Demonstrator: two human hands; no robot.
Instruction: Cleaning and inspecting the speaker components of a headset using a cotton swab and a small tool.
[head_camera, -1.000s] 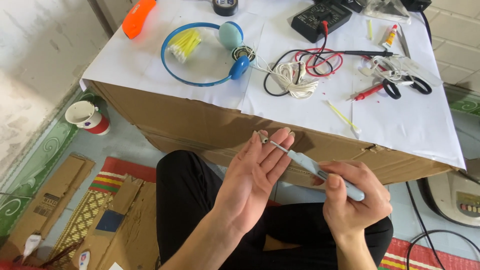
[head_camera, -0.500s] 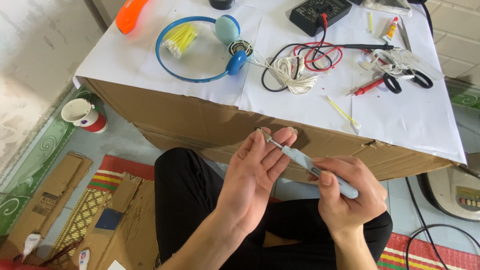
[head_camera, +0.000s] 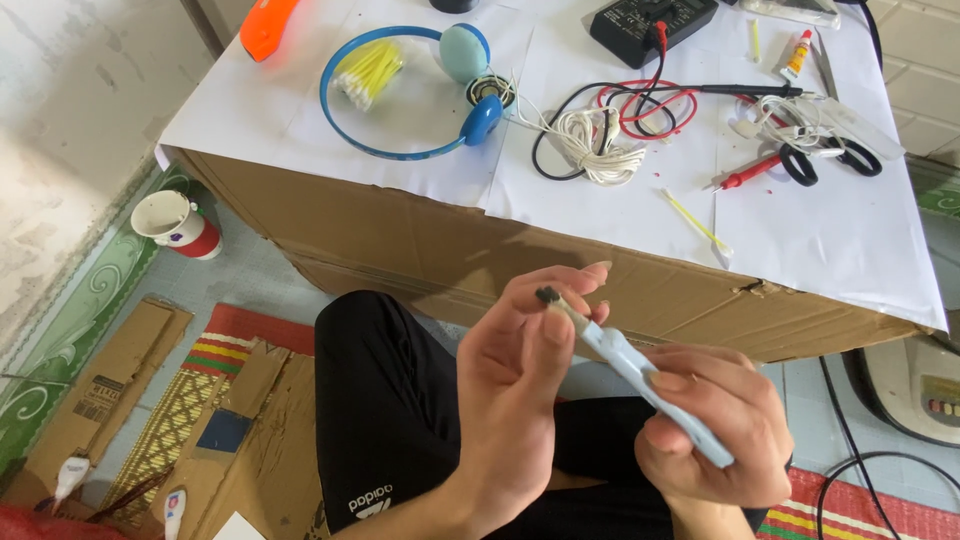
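Note:
My right hand (head_camera: 712, 428) grips a pale blue pen-shaped tool (head_camera: 640, 372) by its handle, its thin metal tip pointing up and left. My left hand (head_camera: 520, 390) is raised beside it, thumb and fingertips pinching a small dark piece (head_camera: 548, 295) at the tool's tip. Both hands hover over my lap in black trousers (head_camera: 390, 420), just in front of a cardboard box (head_camera: 420, 250) topped with white paper sheets.
On the box lie blue headphones (head_camera: 420, 90), yellow cotton swabs (head_camera: 365, 72), a coiled white cable (head_camera: 600, 140), a black multimeter (head_camera: 650, 25) with red and black leads, scissors (head_camera: 830, 160), a glue tube (head_camera: 797, 55). A paper cup (head_camera: 175, 222) stands on the floor at left, with cardboard and a striped mat.
My hands have stayed together on the tool; the left fingers shifted slightly at the tip. The view moved a little, so the box sits higher in frame.

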